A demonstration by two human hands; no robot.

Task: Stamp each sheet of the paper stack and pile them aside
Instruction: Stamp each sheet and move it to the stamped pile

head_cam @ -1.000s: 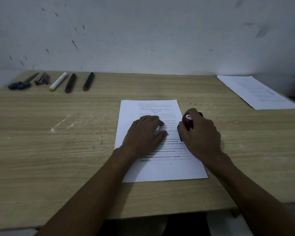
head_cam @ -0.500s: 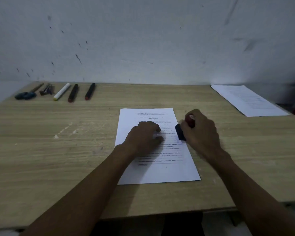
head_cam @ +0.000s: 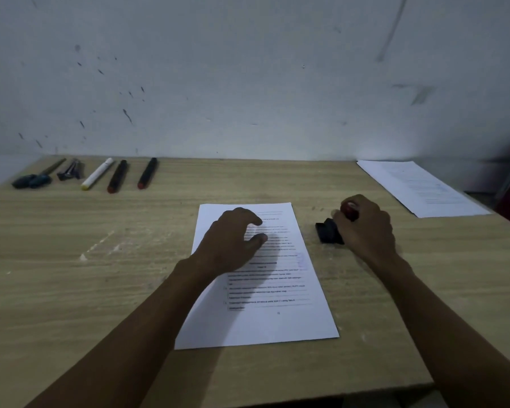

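The paper stack (head_cam: 265, 313) is laid at the middle of the wooden worktop (head_cam: 71, 290), a faint blue mark seen near its right edge. It is pressed by the left hand (head_cam: 233, 240), fingers loosely spread, nothing gripped. The stamp (head_cam: 333, 228) is clasped by the right hand (head_cam: 365, 228), just right of the stack. A second pile of sheets (head_cam: 418, 187) is set far right; pens (head_cam: 118, 175) are lined far left.

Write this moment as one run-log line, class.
left hand: flat on sheet | right hand: holds stamp beside sheet, on table | faint mark on sheet | aside pile: far right
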